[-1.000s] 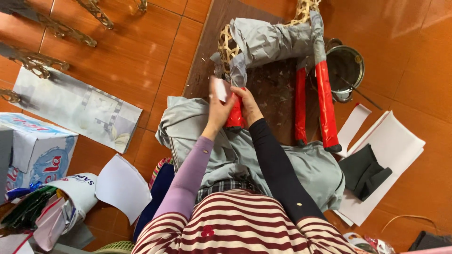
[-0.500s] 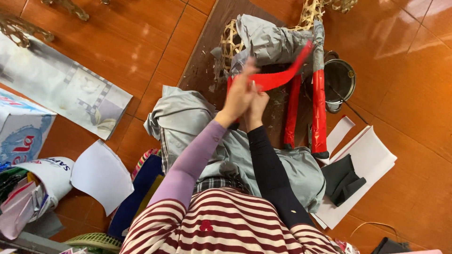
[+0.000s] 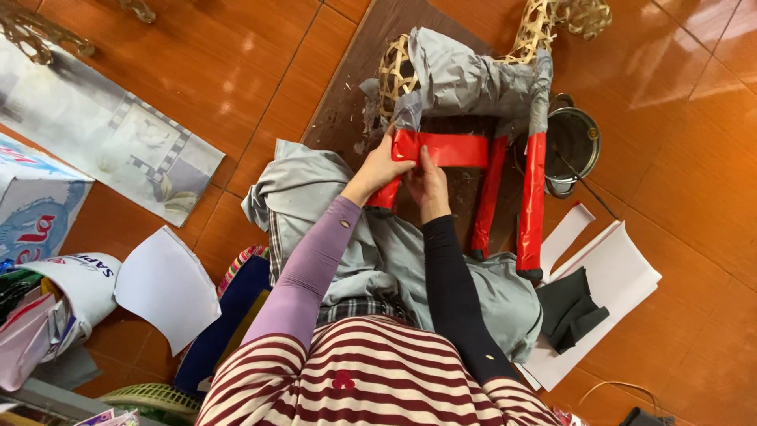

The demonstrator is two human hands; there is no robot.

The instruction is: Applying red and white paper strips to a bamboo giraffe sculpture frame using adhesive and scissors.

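Near the centre of the frame, slightly above the middle, the left hand (image 3: pixel 384 167) and the right hand (image 3: pixel 428 183) meet on a glossy red paper strip (image 3: pixel 441 148) that lies across the underside of a woven bamboo animal frame partly covered in grey paper (image 3: pixel 465 79). The left hand's fingers are pressed closed on the strip's left end where it turns down onto a red-wrapped leg (image 3: pixel 385 194); the right hand's fingers pinch or press the strip just beside them, though from this angle it is hard to tell whether they grip the edge or only smooth it flat.

Two more red-wrapped legs (image 3: pixel 531 201) stand to the right, reaching down to the crumpled grey cloth (image 3: pixel 378 252) on the person's lap. A round metal pot (image 3: pixel 574 146) sits on the tiled floor just behind those legs, and white paper sheets (image 3: pixel 623 276) with a dark folded scrap (image 3: pixel 572 309) lie at the lower right.

The strip looks thin and smooth, so a sideways pull could crease or tear it at the corner by the leg. If the hands let go unevenly, the free right end could lift off the grey paper. The frame rests loosely on lap and dark wooden board (image 3: pixel 347 102); hard pressing could tip it toward the pot.
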